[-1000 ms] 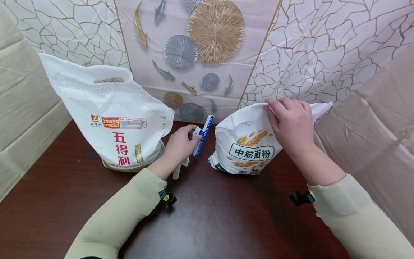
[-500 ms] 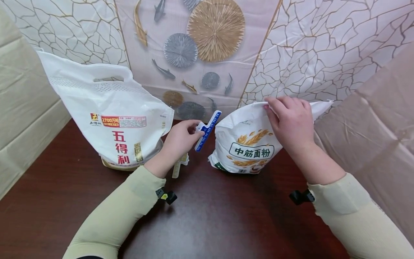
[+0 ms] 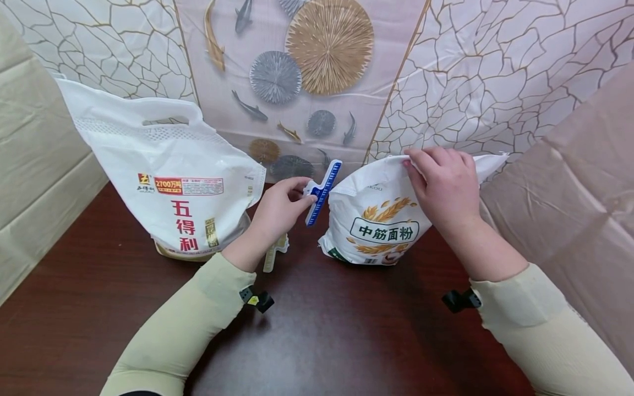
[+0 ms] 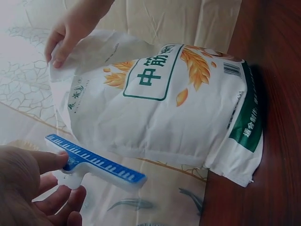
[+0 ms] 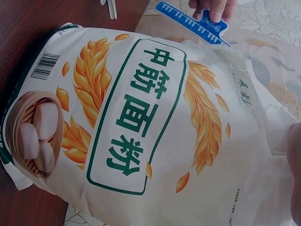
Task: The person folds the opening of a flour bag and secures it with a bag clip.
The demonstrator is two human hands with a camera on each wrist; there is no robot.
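In the head view my left hand pinches a blue-and-white bag clip between thumb and fingers, held up just left of a white flour bag. The left wrist view shows the thumb on the blue face of the clip and fingers behind its white grip. My right hand grips the flour bag's folded top edge, thumb on the near side. That bag stands upright, printed with wheat ears, green-framed characters and, in the right wrist view, a steamer of buns. The clip's end lies close to the bag's upper left corner.
A larger white flour bag with a handle slot and red characters stands at the left. Behind my left wrist, a pale clip lies on the dark wooden table. Patterned cloth hangs at the back.
My left hand has lifted the blue-and-white clip and moved it slightly right, closer to the smaller bag. The right hand has stayed on the bag's top.
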